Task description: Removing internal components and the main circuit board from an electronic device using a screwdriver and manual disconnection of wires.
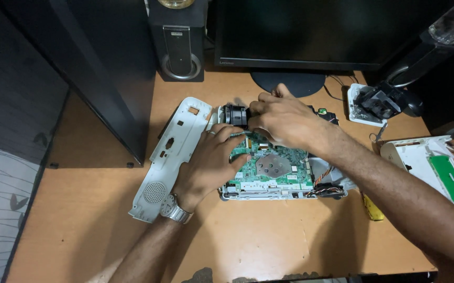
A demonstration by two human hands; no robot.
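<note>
Head cam looking straight down at the desk. The right hand (282,121) is curled over the black lens barrel (235,114) at the back left corner of the opened device, fingers wrapped round its right end, so it's got a grip on it. The left hand (211,160) lies flat-ish with fingers bent, pressing on the left side of the green circuit board (276,165); I can't tell if it's pinching anything under there. There's a ring on one finger and a metal wristwatch (173,208) on that wrist.

The board sits in the white bottom shell of the device, near the middle of the wooden desk (269,241), with a round metal plate on it and some coloured wires bunched at the right edge. Just left of it, touching the left hand, lies a white plastic cover (172,152) with a speaker grille. Further out: a monitor stand (288,83) and a black speaker (177,42) at the back, another white panel with a green board (436,167) at far right, a yellow tool (372,208) near the right forearm.
</note>
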